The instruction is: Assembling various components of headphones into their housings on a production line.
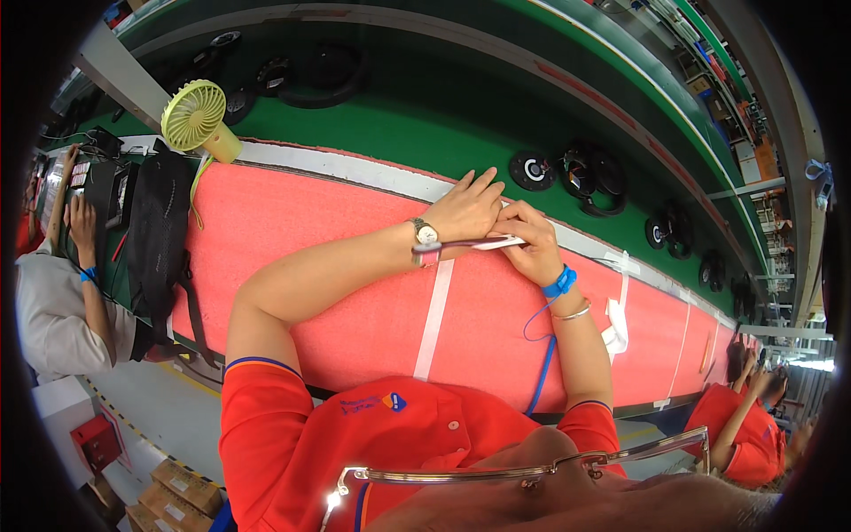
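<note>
My left hand [465, 208] lies palm down near the white strip along the bench's far edge, its fingers stretched out and apart. A wristwatch [426, 234] is on that wrist. Against it, my right hand [532, 245] is closed on a slim dark-red and white stick-like object [470, 244], which points left across my left wrist; its kind is not clear. A blue wrist strap [560, 282] and a bangle circle my right wrist, and a blue cord [542, 377] hangs below.
Pink matting [355, 293] covers the bench. A yellow-green handheld fan [197, 120] and a black bag [158, 239] stand at the left. Black round parts [532, 168] lie on the green conveyor beyond. A crumpled white piece [614, 328] lies at right. People work at both sides.
</note>
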`<state>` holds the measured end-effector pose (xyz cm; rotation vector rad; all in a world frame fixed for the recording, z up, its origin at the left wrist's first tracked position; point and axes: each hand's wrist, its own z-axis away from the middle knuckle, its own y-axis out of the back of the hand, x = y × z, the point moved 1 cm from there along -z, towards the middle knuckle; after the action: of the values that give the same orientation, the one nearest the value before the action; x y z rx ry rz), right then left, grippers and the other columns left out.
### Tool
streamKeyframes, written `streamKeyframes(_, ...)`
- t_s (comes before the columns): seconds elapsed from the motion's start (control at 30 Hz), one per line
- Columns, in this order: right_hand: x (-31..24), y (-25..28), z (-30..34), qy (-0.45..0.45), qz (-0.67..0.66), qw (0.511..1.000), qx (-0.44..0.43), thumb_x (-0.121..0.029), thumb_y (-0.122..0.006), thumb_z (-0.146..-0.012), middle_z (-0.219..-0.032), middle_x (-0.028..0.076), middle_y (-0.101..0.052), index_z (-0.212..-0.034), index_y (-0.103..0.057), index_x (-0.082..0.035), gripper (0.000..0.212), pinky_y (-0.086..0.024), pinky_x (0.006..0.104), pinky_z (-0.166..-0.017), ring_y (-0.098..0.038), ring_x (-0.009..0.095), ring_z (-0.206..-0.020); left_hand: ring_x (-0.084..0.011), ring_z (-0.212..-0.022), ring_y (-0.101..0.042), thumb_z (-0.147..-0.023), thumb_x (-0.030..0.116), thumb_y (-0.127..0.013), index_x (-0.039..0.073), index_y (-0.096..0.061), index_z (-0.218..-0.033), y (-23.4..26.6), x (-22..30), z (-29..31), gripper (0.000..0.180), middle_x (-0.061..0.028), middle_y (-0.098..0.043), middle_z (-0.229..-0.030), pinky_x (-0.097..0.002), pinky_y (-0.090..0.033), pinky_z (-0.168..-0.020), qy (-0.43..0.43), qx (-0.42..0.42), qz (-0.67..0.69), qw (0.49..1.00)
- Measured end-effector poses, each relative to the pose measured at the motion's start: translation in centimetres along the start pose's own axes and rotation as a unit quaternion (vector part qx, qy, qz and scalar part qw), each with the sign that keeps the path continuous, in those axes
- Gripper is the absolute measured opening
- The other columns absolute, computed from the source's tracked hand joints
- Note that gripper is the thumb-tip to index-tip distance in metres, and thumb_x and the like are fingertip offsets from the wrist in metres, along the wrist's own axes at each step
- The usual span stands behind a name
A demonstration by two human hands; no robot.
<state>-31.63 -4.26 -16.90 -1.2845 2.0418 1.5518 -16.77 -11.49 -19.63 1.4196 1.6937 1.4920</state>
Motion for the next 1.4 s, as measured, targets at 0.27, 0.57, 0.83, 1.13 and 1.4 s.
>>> streamKeyframes(0.27, -0.1, 0.4, 0.3, -0.068, -0.122, 0.990, -0.034, -0.013, -0.049, -0.088, -0.083, 0.013, -0.061, -0.091, -0.065, 0.001, 0.022, -0.048, 0.0300, -0.066, -0.058, 0.022, -0.073, -0.0352, -0.133, -0.033, -0.085, 0.010, -0.050, -0.005, -0.057, -0.104, 0.7, 0.4, 0.4, 0.025, -0.0209, -0.046, -0.131, -0.0498, -0.032, -0.107, 0.001, 0.004, 0.006, 1.000)
streamKeyframes(0.57, -0.3, 0.6, 0.2, -0.081, -0.130, 0.988, -0.002, -0.029, -0.031, -0.097, -0.078, 0.012, -0.060, -0.087, -0.065, 0.004, 0.049, -0.044, 0.0274, -0.059, -0.055, 0.018, -0.066, -0.0356, -0.132, -0.033, -0.086, 0.008, -0.048, -0.006, -0.054, -0.107, 1.0, 0.5, 0.4, 0.027, -0.0217, -0.046, -0.130, -0.0490, -0.032, -0.107, 0.002, -0.011, -0.007, 1.000)
streamKeyframes(0.83, 0.4, 0.0, -0.2, -0.048, -0.014, 0.998, 0.043, 0.006, -0.061, -0.075, -0.079, 0.011, -0.061, -0.085, -0.063, 0.002, 0.011, -0.045, 0.0262, -0.060, -0.057, 0.019, -0.068, -0.0386, -0.131, -0.035, -0.085, 0.009, -0.048, -0.005, -0.057, -0.108, -0.2, 0.0, 0.6, 0.029, -0.0219, -0.047, -0.127, -0.0521, -0.032, -0.106, -0.010, 0.048, 0.032, 0.998)
streamKeyframes(1.13, 0.7, 0.2, 0.3, -0.113, -0.108, 0.987, 0.029, -0.025, -0.041, -0.098, -0.075, 0.007, -0.058, -0.091, -0.063, 0.003, 0.036, -0.042, 0.0243, -0.056, -0.053, 0.012, -0.066, -0.0360, -0.133, -0.033, -0.085, 0.006, -0.047, -0.006, -0.054, -0.110, 1.0, 0.5, 0.4, 0.028, -0.0211, -0.046, -0.131, -0.0491, -0.031, -0.108, 0.008, -0.020, 0.009, 1.000)
streamKeyframes(1.4, 0.5, 0.4, 0.6, -0.148, -0.120, 0.982, 0.012, -0.026, -0.040, -0.098, -0.063, 0.004, -0.055, -0.087, -0.064, 0.004, 0.040, -0.040, 0.0237, -0.052, -0.049, 0.011, -0.054, -0.0358, -0.133, -0.033, -0.086, 0.006, -0.047, -0.006, -0.053, -0.109, 1.1, 0.5, 0.5, 0.027, -0.0216, -0.045, -0.131, -0.0493, -0.031, -0.108, 0.002, -0.019, -0.005, 1.000)
